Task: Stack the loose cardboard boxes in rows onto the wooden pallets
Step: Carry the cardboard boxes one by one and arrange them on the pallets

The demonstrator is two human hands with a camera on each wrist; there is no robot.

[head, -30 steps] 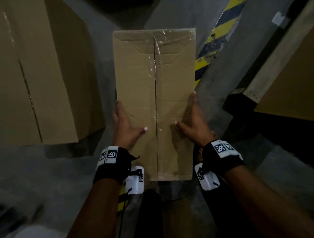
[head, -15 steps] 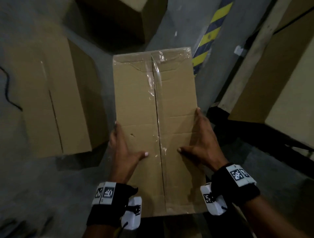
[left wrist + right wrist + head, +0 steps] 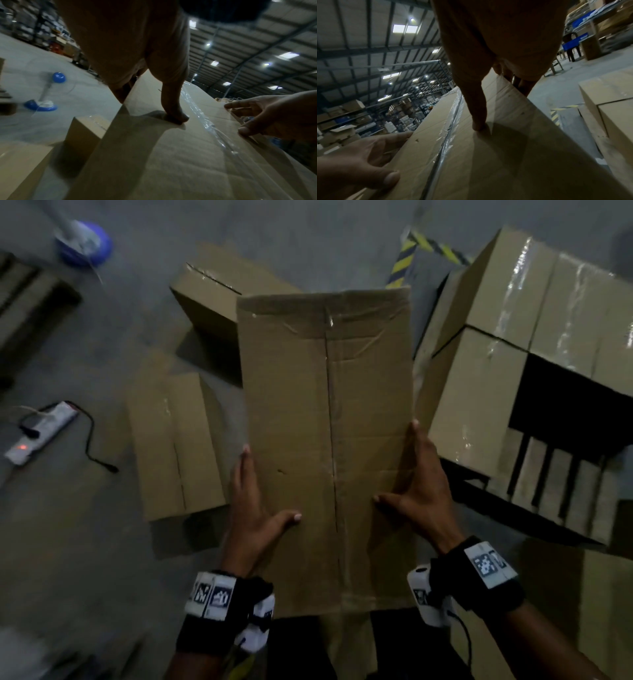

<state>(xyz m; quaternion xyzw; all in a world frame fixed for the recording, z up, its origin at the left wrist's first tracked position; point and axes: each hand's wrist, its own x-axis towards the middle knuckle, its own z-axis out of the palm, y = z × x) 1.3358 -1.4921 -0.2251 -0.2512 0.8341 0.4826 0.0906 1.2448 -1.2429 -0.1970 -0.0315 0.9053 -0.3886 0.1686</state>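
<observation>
I carry a long taped cardboard box (image 3: 325,422) level in front of me. My left hand (image 3: 253,508) grips its left edge, thumb on top and fingers down the side. My right hand (image 3: 421,491) grips the right edge the same way. In the left wrist view my thumb (image 3: 173,108) presses the box top (image 3: 171,155). The right wrist view shows my right thumb (image 3: 477,108) on the box top (image 3: 488,162). To the right, stacked boxes (image 3: 513,337) sit on a slatted wooden pallet (image 3: 561,477).
Two loose boxes (image 3: 178,440) (image 3: 212,292) lie on the grey floor to the left of the carried one. A power strip with a cable (image 3: 41,429) and a blue-based pole (image 3: 84,242) stand further left. Yellow-black floor tape (image 3: 404,261) runs behind. Another pallet (image 3: 27,296) is at the far left.
The view has swung up and right with the box still in both hands. The stacked boxes and pallet on the right now show more fully, and a second loose box appears.
</observation>
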